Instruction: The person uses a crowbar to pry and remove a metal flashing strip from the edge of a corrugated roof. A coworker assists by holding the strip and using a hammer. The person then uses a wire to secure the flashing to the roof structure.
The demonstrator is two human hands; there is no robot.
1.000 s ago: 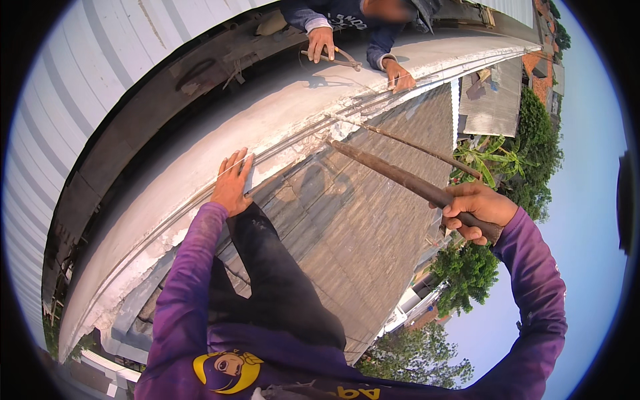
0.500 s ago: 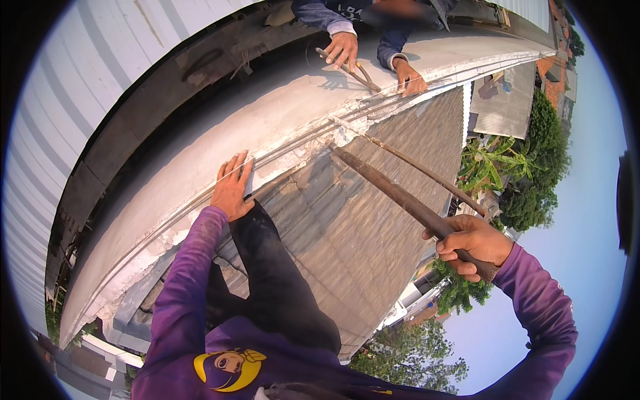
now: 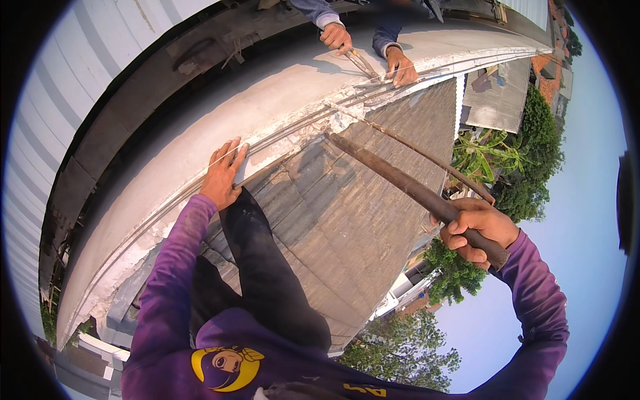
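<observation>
My left hand (image 3: pixel 223 175) rests, fingers spread, on the edge of the pale concrete ledge (image 3: pixel 160 163), touching thin rods and a white line (image 3: pixel 280 137) running along it. My right hand (image 3: pixel 477 228) is wrapped round a thick brown pipe (image 3: pixel 393 179), whose far end reaches the ledge's chipped edge. A thinner rod (image 3: pixel 420 150) slants beside the pipe. Across the ledge, a co-worker's one hand (image 3: pixel 335 38) holds a pincer-like hand tool (image 3: pixel 360 63) at the edge; the other (image 3: pixel 400 67) presses on the rods nearby.
A sloped, weathered tiled roof (image 3: pixel 360 233) lies below the ledge, with my dark-clad legs (image 3: pixel 267 267) over it. White corrugated sheeting (image 3: pixel 73 87) borders a dark gap (image 3: pixel 100 160) at the left. Treetops (image 3: pixel 533 160) and rooftops (image 3: pixel 493 100) are beyond the drop at the right.
The co-worker's tool hand has moved right, tilting the tool down to the rods. My hands keep their grip and place; the view has shifted slightly.
</observation>
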